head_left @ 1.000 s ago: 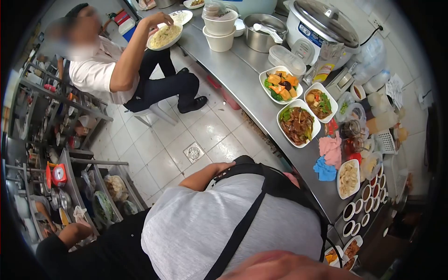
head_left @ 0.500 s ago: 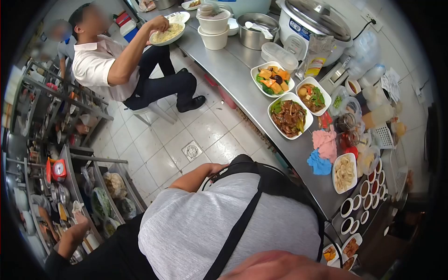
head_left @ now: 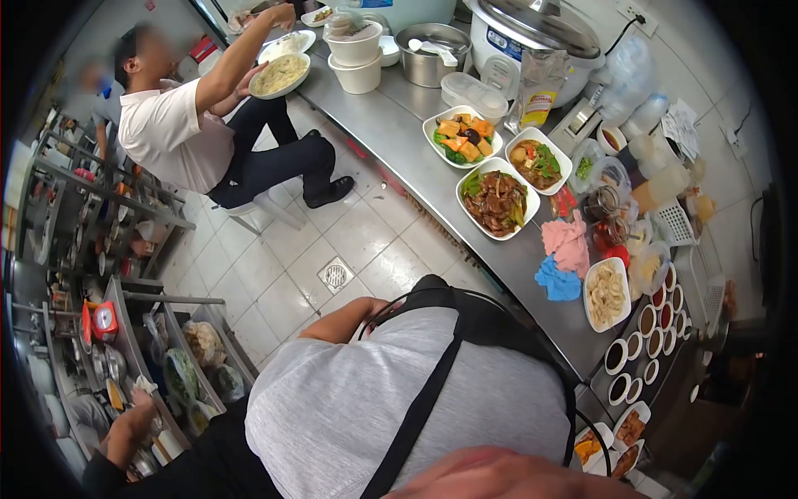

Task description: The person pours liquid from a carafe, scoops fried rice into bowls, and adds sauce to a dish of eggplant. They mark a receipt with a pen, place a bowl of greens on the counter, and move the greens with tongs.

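Black apron [head_left: 499,324] covers the person's front beside the worktop [head_left: 374,116]; the left hand [head_left: 374,310] seems to touch it, its grip hidden; the right hand is unseen. Working clear of the looping cord [head_left: 499,301] seems wise.

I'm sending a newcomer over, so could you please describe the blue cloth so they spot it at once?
Start from the long steel counter running from the top towards the lower right. On it, find a white dish of pale food, with a crumpled pink cloth to its upper left. The blue cloth lies against the pink cloth's lower side, its colour unlike either neighbour.
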`<state>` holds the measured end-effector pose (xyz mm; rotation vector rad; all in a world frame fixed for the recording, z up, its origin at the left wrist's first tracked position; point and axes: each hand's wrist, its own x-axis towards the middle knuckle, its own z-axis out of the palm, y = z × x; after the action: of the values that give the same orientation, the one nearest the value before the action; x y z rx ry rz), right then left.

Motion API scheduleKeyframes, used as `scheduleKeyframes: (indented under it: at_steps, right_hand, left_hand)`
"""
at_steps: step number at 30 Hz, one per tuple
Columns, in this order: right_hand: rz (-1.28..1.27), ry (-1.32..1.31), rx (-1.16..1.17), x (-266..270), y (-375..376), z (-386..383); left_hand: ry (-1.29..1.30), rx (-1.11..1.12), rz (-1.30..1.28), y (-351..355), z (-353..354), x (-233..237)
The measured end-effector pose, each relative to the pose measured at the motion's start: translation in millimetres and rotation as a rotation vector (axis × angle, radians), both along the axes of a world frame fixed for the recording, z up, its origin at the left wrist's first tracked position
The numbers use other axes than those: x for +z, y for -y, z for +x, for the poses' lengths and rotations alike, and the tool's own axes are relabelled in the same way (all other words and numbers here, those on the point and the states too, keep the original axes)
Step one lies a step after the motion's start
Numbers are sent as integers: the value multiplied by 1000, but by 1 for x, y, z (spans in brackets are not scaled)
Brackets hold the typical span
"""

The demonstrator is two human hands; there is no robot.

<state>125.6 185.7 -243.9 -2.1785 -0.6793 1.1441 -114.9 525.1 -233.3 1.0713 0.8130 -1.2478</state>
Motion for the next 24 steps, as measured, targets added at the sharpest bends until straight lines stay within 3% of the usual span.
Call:
scheduleKeyframes:
  at_steps: [11, 12, 15, 16, 20, 22, 23, 24]
  right_hand:
    - [-132, 150, 122, -27, 13, 5]
    - [-142, 166, 134, -31, 16, 5]
    - [-175, 254, 203, -45, 20, 6]
    - [-187, 291, 225, -49, 22, 5]
    - [-298, 467, 331, -81, 37, -8]
    - [-340, 491, 275, -87, 51, -21]
    - [-244, 447, 113, -75, 53, -28]
    - [-235, 451, 108, -54, 46, -29]
  left_hand:
    - [49, -121, -20, -3, 39, 36]
    - [9, -114, 4, -6, 42, 10]
    - [367, -76, 16, -15, 37, -67]
    - [378, -71, 15, -16, 38, -64]
    - [160, -45, -2, -22, 35, -34]
    - [100, -49, 21, -27, 38, -21]
    - [83, -56, 41, -29, 42, -19]
    - [75, -58, 56, -32, 44, -16]
